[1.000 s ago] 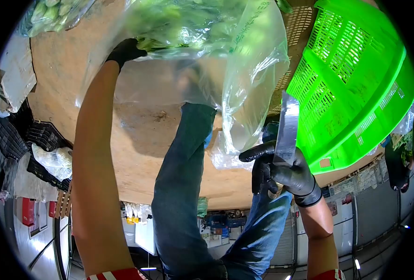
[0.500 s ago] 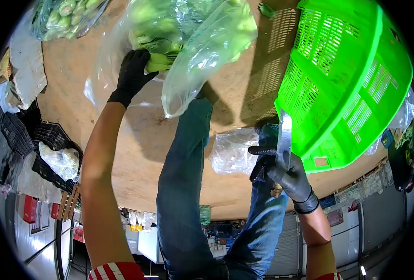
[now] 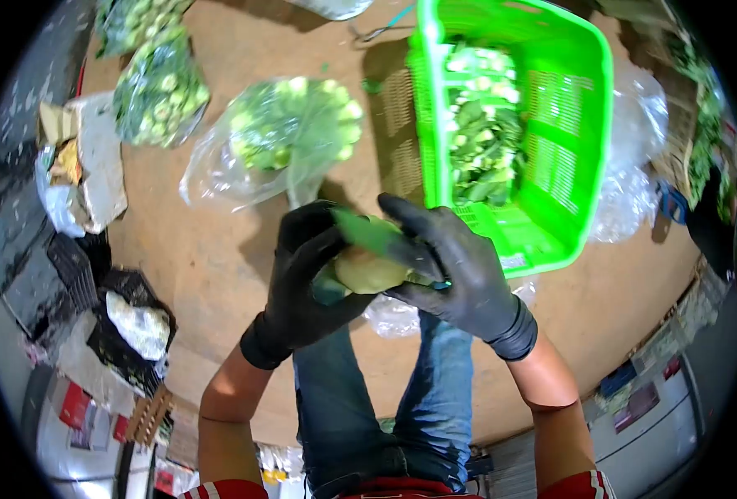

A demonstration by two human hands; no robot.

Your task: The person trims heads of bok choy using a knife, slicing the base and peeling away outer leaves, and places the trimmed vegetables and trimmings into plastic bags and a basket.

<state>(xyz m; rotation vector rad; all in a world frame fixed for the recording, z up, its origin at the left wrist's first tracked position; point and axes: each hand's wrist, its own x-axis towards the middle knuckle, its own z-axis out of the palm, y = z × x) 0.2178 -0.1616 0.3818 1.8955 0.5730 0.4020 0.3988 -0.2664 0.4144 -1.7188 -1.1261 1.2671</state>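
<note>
Gripping pale vegetable (image 3: 370, 274) in left hand (image 3: 299, 287) | right hand (image 3: 468, 270) holds knife (image 3: 389, 244) | blade slants across vegetable, tip toward left hand

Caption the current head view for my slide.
Left hand cradles a pale vegetable, right hand holds a knife, near a basket of leafy greens.

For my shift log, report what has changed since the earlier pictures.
The left hand has left the clear bag of greens and come back toward the body, now holding a pale vegetable. The right hand still holds the knife. The green crate still stands beside the bag.
</note>
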